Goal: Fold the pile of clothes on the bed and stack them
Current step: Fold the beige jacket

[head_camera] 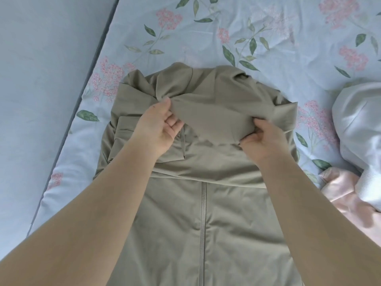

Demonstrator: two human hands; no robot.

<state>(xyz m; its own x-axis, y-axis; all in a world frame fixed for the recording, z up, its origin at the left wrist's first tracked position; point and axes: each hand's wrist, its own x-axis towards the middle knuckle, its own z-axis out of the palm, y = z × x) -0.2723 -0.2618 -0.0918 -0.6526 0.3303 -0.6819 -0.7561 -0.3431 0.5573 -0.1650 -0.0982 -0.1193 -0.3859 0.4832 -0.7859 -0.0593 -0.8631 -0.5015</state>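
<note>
An olive-khaki zip jacket (206, 213) lies flat on the bed, zipper running down its middle toward me, sleeves folded in over its upper part. My left hand (158, 129) pinches the left edge of a loose flap of the jacket's fabric near its top. My right hand (261, 137) grips the lower right edge of the same flap. The flap is lifted a little and stretched between both hands. Both forearms reach in from the bottom corners.
The bed sheet (268, 34) is pale blue with pink flowers and green leaves. A grey-white garment (360, 120) and a pale pink one (350, 203) lie bunched at the right. The mattress edge (68, 124) runs down the left beside a plain pale-blue surface.
</note>
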